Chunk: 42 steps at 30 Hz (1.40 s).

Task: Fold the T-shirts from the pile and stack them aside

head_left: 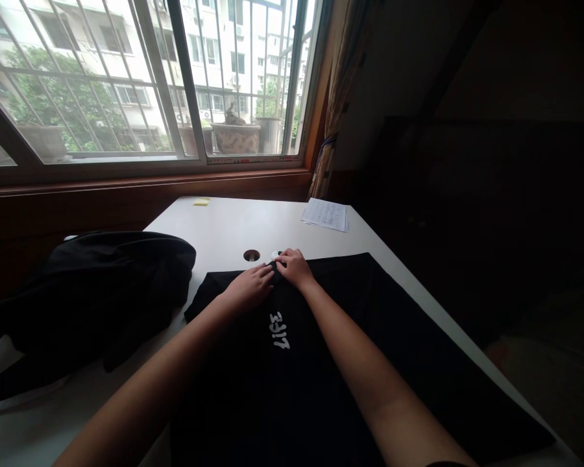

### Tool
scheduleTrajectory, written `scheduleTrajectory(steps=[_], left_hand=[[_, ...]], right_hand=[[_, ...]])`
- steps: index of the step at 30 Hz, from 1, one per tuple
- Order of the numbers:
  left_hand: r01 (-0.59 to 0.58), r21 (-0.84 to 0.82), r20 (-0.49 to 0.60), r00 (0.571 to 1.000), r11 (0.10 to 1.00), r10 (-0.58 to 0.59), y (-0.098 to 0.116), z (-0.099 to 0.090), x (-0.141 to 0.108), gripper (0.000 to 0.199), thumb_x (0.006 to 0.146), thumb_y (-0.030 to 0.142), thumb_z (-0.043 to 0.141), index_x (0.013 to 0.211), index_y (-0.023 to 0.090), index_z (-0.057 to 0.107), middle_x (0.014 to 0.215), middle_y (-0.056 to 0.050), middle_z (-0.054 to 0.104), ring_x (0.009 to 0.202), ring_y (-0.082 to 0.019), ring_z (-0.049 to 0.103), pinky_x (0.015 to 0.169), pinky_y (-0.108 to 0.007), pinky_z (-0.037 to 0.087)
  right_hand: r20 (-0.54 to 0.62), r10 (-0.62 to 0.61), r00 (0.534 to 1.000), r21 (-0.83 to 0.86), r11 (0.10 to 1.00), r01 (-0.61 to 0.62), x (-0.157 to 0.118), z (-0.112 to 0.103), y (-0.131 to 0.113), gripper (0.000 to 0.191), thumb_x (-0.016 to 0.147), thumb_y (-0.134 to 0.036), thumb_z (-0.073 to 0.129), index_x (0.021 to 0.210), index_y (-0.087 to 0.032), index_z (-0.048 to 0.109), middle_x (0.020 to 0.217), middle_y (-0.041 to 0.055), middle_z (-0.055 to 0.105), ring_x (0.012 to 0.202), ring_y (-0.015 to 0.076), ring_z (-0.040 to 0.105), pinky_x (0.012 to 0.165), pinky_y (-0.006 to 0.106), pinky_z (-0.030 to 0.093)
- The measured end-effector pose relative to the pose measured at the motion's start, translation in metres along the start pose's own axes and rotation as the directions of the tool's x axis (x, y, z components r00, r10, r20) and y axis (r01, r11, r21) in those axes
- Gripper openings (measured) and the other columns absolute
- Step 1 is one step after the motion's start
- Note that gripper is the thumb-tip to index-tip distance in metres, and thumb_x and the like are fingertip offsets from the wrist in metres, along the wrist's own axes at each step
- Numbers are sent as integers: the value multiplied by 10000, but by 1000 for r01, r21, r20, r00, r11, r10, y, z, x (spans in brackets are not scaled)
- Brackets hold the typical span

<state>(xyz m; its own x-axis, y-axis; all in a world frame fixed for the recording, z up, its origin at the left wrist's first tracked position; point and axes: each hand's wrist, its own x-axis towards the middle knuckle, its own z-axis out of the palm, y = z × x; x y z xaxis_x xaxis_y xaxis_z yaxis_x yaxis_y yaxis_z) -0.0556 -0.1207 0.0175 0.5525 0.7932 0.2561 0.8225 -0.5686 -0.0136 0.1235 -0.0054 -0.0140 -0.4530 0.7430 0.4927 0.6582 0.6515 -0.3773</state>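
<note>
A black garment [340, 324] with white lettering is spread over the table in front of me. My left hand [250, 285] lies on the garment near its far edge, fingers stretched out and resting on the cloth. Just to the right, my right hand [294, 267] has its fingers closed in a pinch on that same far edge. The fingertips of both hands almost meet there. A small white round piece [276, 255] shows partly behind the right fingers. What lies under the cloth is hidden.
A second black garment [126, 272] lies heaped on the left of the white table [243, 220]. Papers [325, 215] sit at the far right corner, and a yellow note [201, 202] at the far left. A round hole [252, 255] is cut in the tabletop. A barred window [141, 84] stands behind.
</note>
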Motion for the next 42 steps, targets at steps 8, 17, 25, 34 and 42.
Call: scheduleTrajectory(steps=[8, 17, 25, 34, 42], left_hand=[[255, -88, 90, 965, 963, -247, -2, 23, 3, 539, 1062, 426, 340, 1555, 214, 386, 1642, -83, 326, 1544, -271, 224, 1250, -506, 200], [395, -103, 72, 918, 913, -389, 3, 25, 9, 513, 1056, 397, 347, 1532, 216, 409, 1626, -102, 370, 1527, -305, 265, 1219, -543, 222], [460, -142, -33, 883, 877, -469, -7, 12, 36, 332, 1047, 349, 412, 1159, 162, 663, 1189, -137, 665, 1171, -270, 577, 1036, -392, 428], [494, -194, -46, 858, 847, -511, -14, 15, 72, 148, 906, 246, 604, 954, 194, 734, 1019, -110, 682, 1028, -287, 606, 932, -381, 477], [529, -263, -36, 830, 807, -556, -30, 25, 75, 171, 892, 222, 575, 889, 195, 744, 971, -97, 708, 982, -253, 638, 953, -368, 470]], right_hand=[[5, 9, 1000, 6, 1000, -9, -2, -6, -2, 257, 875, -129, 624, 1010, -261, 798, 1052, 66, 682, 1025, 243, 540, 968, 381, 457], [13, 70, 997, -34, 997, -70, -3, -6, -3, 268, 882, -128, 589, 916, -264, 818, 1029, 68, 696, 1028, 263, 529, 964, 395, 442], [-35, 150, 988, -24, 988, -150, -3, -6, 2, 235, 854, -118, 608, 918, -242, 797, 972, 75, 698, 998, 253, 560, 927, 371, 457], [-41, 194, 980, -8, 981, -194, -1, -2, 9, 145, 849, -191, 659, 901, -248, 782, 940, 57, 710, 949, 230, 585, 901, 349, 454], [-22, 198, 980, -32, 980, -198, -1, -3, 8, 96, 879, -301, 693, 870, -265, 781, 932, 61, 685, 951, 240, 566, 899, 353, 443]])
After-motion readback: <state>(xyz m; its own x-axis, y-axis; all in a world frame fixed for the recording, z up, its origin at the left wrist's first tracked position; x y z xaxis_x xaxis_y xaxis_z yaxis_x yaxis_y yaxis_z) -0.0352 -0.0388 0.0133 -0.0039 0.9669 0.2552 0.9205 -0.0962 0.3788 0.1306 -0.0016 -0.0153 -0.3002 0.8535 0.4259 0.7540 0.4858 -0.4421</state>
